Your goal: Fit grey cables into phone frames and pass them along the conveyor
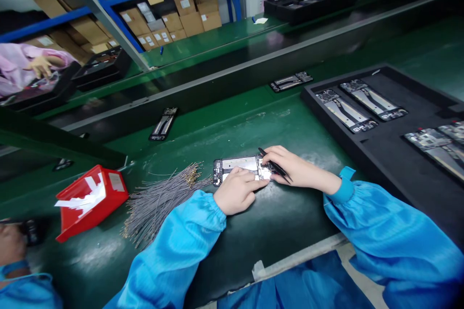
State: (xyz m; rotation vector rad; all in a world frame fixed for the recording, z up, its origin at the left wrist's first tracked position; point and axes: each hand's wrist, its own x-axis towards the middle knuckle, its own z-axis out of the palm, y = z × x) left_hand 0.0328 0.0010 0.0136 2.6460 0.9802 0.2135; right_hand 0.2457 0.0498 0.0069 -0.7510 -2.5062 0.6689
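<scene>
You look to be in the middle of fine handwork on the open phone (235, 163), which lies flat on the green bench (232, 137) right in front of you, its board end toward three o'clock; whether you are seating, pressing or lifting a part there is too small to tell. Judging by that, the next move calls for a light, exact touch at the board end, with the phone kept from sliding. Your left hand (235, 191) comes in from seven o'clock, palm down over the phone's near side, its index finger stretched toward three o'clock along the near edge; I cannot tell whether it grips the phone or only rests on it. Your right hand (296, 169) reaches in from four o'clock, bent at the wrist, fingers closed around the black tweezers (281, 172), thumb and fingertips down at the board end. The tweezers slant from eleven to five o'clock across that hand. From the phone, the grey cables (159, 205) lie close by at eight o'clock, and the black tray (389, 161) stands well apart toward three.
</scene>
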